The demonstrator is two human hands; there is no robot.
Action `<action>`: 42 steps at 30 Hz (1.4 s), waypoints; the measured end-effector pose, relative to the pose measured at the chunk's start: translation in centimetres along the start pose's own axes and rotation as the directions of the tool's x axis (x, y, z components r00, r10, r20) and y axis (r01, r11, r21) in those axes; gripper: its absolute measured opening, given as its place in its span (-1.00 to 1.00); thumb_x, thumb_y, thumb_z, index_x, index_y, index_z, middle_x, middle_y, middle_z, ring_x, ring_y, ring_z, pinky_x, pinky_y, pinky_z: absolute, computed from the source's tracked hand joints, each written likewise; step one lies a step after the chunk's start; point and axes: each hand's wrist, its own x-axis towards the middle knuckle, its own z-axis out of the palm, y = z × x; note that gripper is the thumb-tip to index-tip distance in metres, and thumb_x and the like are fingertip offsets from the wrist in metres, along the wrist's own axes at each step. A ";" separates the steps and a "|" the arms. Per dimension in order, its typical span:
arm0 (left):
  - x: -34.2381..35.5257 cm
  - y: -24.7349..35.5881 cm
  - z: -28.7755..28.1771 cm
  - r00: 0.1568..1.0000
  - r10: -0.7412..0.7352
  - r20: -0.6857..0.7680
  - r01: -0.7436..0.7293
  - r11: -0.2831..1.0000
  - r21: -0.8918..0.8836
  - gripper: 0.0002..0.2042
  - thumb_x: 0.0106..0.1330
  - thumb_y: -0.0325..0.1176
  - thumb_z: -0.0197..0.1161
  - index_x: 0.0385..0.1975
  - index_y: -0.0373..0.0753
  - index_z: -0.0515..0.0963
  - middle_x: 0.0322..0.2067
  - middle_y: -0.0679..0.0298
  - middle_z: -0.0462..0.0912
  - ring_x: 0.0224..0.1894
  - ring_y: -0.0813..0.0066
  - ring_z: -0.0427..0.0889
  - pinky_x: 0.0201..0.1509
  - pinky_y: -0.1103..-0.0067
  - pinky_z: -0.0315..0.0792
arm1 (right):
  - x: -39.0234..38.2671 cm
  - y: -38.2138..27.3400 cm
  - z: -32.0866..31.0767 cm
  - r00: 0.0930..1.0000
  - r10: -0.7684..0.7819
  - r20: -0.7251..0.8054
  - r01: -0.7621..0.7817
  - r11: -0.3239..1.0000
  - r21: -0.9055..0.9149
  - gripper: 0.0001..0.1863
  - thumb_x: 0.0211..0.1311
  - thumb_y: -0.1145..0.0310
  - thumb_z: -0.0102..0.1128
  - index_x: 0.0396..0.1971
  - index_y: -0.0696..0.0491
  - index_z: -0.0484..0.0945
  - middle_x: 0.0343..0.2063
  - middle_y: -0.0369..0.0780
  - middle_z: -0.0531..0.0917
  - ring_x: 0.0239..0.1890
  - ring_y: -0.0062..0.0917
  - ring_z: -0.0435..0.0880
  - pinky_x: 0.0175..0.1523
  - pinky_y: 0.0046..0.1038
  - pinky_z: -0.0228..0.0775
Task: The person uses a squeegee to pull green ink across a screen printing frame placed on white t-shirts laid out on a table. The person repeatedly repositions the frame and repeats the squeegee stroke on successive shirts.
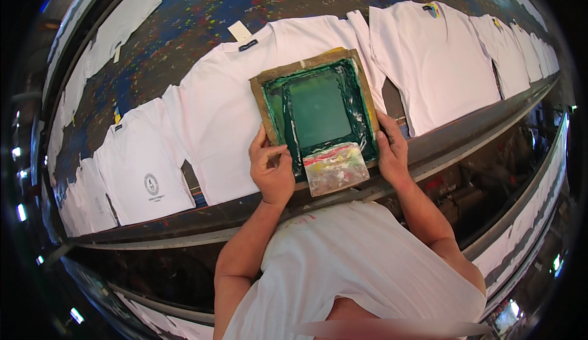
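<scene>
A screen printing frame (262, 98) with a wooden border and green mesh lies over a white T-shirt (222, 129). My left hand (271, 171) grips the frame's lower left side, thumb and forefinger brought close together. On the opposite side, my right hand (393, 151) is closed round the edge, fingers along the outside. A squeegee (337, 173), flat and smeared with red, yellow and white paint, leans inside the frame at its near end and juts over the near border. The frame hides the middle and lower part of the shirt beneath it.
To the left lies a white T-shirt with a small round dark print (152, 186). Another white T-shirt (444, 70) lies to the right, with more beyond. The long table (202, 37) is spattered with paint; its near rail (245, 233) runs before my body.
</scene>
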 end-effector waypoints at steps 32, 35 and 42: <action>0.2 -0.3 -0.1 0.999 -0.042 0.021 0.043 0.995 -0.086 -0.81 0.39 -0.83 0.30 -0.25 -0.36 0.65 0.63 -0.22 0.35 0.65 -0.06 0.45 0.68 0.18 0.42 | 0.3 0.3 0.1 1.000 -0.012 0.006 0.012 1.000 0.003 -0.49 0.63 0.66 0.07 0.51 0.23 0.53 0.37 -0.05 0.65 0.47 -0.30 0.60 0.63 -0.32 0.31; 0.1 -0.2 -0.2 0.997 -0.075 0.024 0.076 0.996 -0.039 -0.81 0.39 -0.82 0.31 -0.19 -0.36 0.67 0.63 -0.17 0.37 0.64 -0.01 0.47 0.66 0.21 0.45 | 0.7 0.2 0.2 1.000 0.020 0.013 -0.020 0.998 0.053 -0.50 0.63 0.67 0.09 0.50 0.24 0.54 0.38 -0.08 0.66 0.47 -0.36 0.60 0.62 -0.33 0.32; 2.5 1.7 -1.4 0.996 -0.052 0.078 0.039 0.987 0.156 -0.54 0.40 -0.71 0.40 0.30 -0.37 0.63 0.61 -0.09 0.41 0.60 0.06 0.49 0.55 0.26 0.56 | 0.0 -4.9 -2.6 0.920 -0.375 0.110 0.391 0.890 -0.233 -0.50 0.52 0.57 0.35 0.41 0.17 0.64 0.27 -0.03 0.74 0.30 -0.15 0.72 0.46 -0.17 0.52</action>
